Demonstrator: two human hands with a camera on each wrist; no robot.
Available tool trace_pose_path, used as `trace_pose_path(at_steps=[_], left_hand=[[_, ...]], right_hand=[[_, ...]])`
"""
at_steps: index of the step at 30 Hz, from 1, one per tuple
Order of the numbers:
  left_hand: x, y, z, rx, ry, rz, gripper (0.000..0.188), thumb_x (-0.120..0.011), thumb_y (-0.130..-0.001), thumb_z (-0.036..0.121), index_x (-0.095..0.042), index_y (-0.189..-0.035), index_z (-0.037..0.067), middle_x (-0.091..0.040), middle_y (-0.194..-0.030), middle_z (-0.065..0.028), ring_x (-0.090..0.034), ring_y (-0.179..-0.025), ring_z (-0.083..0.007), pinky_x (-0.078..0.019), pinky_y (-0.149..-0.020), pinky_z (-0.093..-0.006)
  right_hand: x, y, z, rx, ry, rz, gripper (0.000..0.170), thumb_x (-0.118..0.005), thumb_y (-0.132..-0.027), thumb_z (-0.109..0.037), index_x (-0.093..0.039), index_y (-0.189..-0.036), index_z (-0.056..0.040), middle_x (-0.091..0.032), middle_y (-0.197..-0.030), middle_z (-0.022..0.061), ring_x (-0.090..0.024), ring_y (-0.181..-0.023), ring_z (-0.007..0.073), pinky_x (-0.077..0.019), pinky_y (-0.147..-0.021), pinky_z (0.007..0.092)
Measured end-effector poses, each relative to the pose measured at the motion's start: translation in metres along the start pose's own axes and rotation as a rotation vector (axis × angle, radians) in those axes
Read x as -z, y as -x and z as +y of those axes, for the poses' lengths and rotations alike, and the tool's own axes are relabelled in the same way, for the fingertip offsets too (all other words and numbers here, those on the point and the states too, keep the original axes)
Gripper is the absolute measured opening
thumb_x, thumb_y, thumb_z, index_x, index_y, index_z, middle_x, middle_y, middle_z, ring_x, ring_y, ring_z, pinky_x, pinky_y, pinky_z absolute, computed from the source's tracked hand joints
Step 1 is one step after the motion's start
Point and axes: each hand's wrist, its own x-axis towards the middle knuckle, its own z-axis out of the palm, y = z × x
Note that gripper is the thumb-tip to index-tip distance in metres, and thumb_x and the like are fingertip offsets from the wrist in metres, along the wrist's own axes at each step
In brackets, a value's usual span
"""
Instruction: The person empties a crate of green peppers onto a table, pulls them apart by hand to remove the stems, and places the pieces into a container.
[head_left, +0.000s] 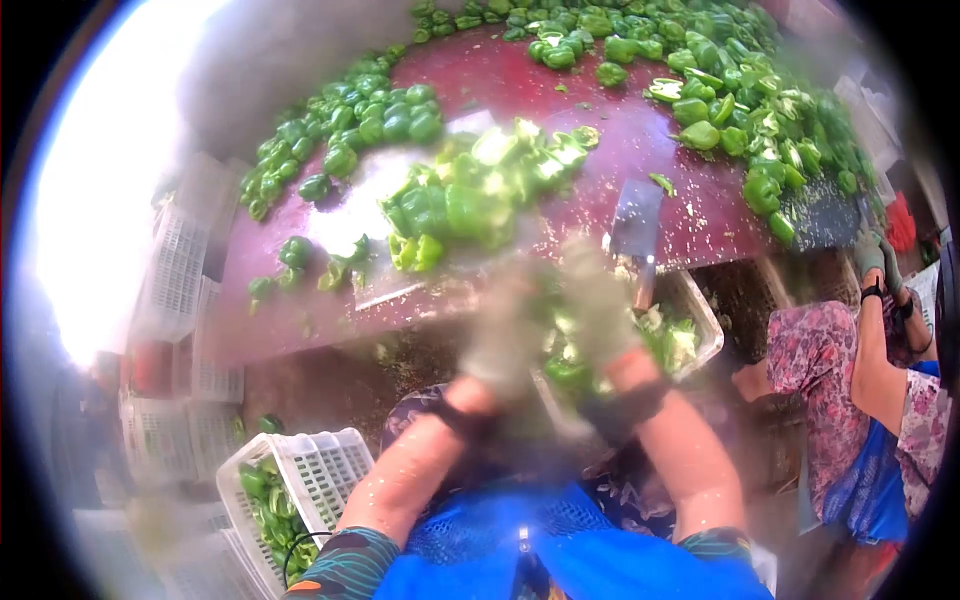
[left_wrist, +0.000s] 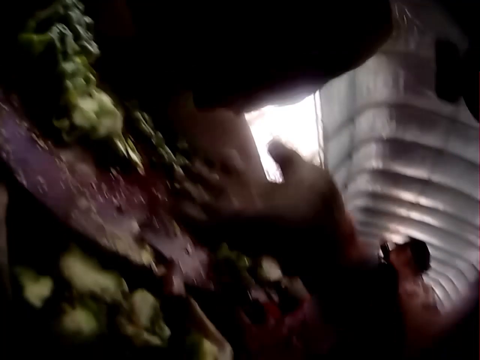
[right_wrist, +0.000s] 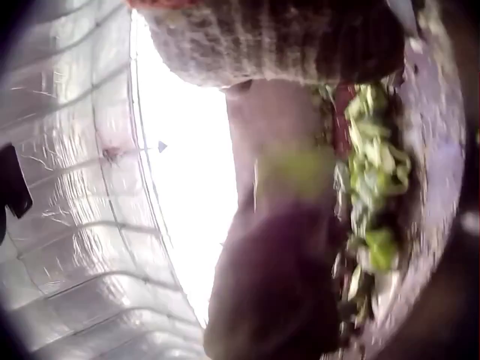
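Blurred by motion, my gloved left hand [head_left: 508, 325] and right hand [head_left: 597, 310] are side by side at the table's near edge, above a white crate [head_left: 712, 318] of cut peppers. Their fingers look extended toward the table. Between the hands shows a blurred green pepper piece [right_wrist: 296, 174]. Just beyond them, cut green peppers [head_left: 465, 205] lie heaped on the red table [head_left: 480, 75]. A cleaver [head_left: 637, 222] lies right of the heap, its handle over the table edge. In the left wrist view a hand [left_wrist: 292, 195] is dark, with its thumb raised.
More green peppers [head_left: 375, 115] line the table's far left, with a large pile [head_left: 720, 90] at the right. A white crate [head_left: 345, 465] of peppers stands low at the left. Another person's gloved hand [head_left: 868, 252] is at the table's right side.
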Motion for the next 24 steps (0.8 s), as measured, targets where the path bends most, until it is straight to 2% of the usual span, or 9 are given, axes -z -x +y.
trace_pose_path(at_steps=[2, 3, 5, 6, 8, 12, 14, 20, 24], left_hand=[[-0.018, 0.006, 0.011, -0.107, -0.051, -0.145, 0.063, -0.052, -0.08, -0.02, -0.051, -0.137, 0.007, -0.051, -0.133, -0.0105, -0.055, -0.119, -0.0214, -0.0522, -0.094, -0.0319], [-0.008, 0.007, 0.008, 0.17, 0.205, -0.272, 0.061, -0.051, -0.08, -0.022, -0.052, -0.135, 0.006, -0.056, -0.124, -0.0103, -0.056, -0.118, -0.0217, -0.0533, -0.093, -0.0316], [0.029, -0.004, -0.002, 0.077, -0.212, -0.218, 0.055, -0.051, -0.081, -0.021, -0.056, -0.129, 0.006, -0.061, -0.115, -0.01, -0.06, -0.109, -0.0209, -0.0548, -0.087, -0.0291], [0.058, -0.006, -0.011, 0.088, -0.231, -0.118, 0.052, -0.051, -0.082, -0.02, -0.057, -0.127, 0.006, -0.062, -0.114, -0.01, -0.061, -0.106, -0.0206, -0.0553, -0.085, -0.0284], [0.124, -0.005, -0.034, 0.167, -0.073, 0.155, 0.048, -0.05, -0.084, -0.018, -0.06, -0.124, 0.006, -0.063, -0.114, -0.0105, -0.063, -0.102, -0.0198, -0.0558, -0.082, -0.0274], [0.295, 0.053, -0.055, 0.122, -1.145, 0.376, 0.035, -0.063, -0.087, 0.005, -0.064, -0.121, 0.005, -0.066, -0.114, -0.0141, -0.064, -0.104, -0.027, -0.0505, -0.092, -0.0365], [0.343, 0.094, -0.02, 0.652, -1.161, 0.373, 0.041, -0.063, -0.088, 0.013, -0.062, -0.128, 0.005, -0.065, -0.116, -0.0197, -0.063, -0.107, -0.0348, -0.0491, -0.094, -0.0397], [0.431, 0.199, -0.021, 1.279, -1.299, 0.347, 0.071, -0.077, -0.072, 0.03, -0.056, -0.136, 0.008, -0.061, -0.124, -0.0243, -0.059, -0.116, -0.038, -0.0462, -0.1, -0.0434], [0.419, 0.156, -0.077, 0.66, -0.953, 0.426, 0.056, -0.071, -0.078, 0.021, -0.061, -0.13, 0.001, -0.068, -0.113, -0.0215, -0.065, -0.104, -0.0346, -0.0507, -0.094, -0.0399]], right_hand=[[-0.006, 0.014, -0.021, -0.1, -0.462, -0.158, 0.042, -0.06, -0.094, -0.035, -0.062, -0.125, -0.0064, -0.062, -0.11, 0.0029, -0.061, -0.095, 0.0174, -0.049, -0.089, 0.0302], [-0.006, 0.012, -0.011, 0.004, -0.325, -0.156, 0.04, -0.06, -0.094, -0.034, -0.062, -0.123, -0.0061, -0.063, -0.11, 0.0042, -0.061, -0.096, 0.0179, -0.0471, -0.094, 0.0305], [0.003, -0.009, 0.027, 0.33, 0.536, -0.219, 0.038, -0.061, -0.094, -0.029, -0.062, -0.124, -0.0045, -0.066, -0.108, 0.0064, -0.061, -0.098, 0.0182, -0.0478, -0.097, 0.0307], [0.011, -0.015, 0.033, 0.284, 0.61, -0.178, 0.039, -0.062, -0.094, -0.028, -0.062, -0.124, -0.0037, -0.066, -0.108, 0.0072, -0.061, -0.093, 0.017, -0.0488, -0.089, 0.0289], [0.019, -0.027, 0.015, -0.321, -0.061, 0.056, 0.04, -0.066, -0.092, -0.026, -0.062, -0.125, -0.0022, -0.067, -0.108, 0.0087, -0.061, -0.084, 0.0146, -0.0509, -0.075, 0.0252], [0.024, -0.027, 0.041, -0.182, -0.023, 0.114, 0.043, -0.069, -0.09, -0.026, -0.063, -0.122, 0.0017, -0.069, -0.104, 0.0095, -0.062, -0.082, 0.0151, -0.051, -0.069, 0.0282], [0.018, -0.023, 0.041, -0.224, -0.026, 0.079, 0.042, -0.069, -0.089, -0.026, -0.063, -0.121, 0.0023, -0.069, -0.102, 0.0097, -0.062, -0.082, 0.0152, -0.0511, -0.071, 0.0295], [0.014, -0.007, 0.023, -0.299, -0.112, 0.003, 0.039, -0.068, -0.088, -0.023, -0.064, -0.116, 0.0031, -0.069, -0.099, 0.0094, -0.062, -0.087, 0.0152, -0.0507, -0.077, 0.0297], [0.008, -0.003, 0.014, -0.2, -0.062, 0.016, 0.033, -0.067, -0.087, -0.02, -0.066, -0.113, 0.0015, -0.069, -0.097, 0.0082, -0.062, -0.089, 0.0147, -0.0502, -0.08, 0.0297]])
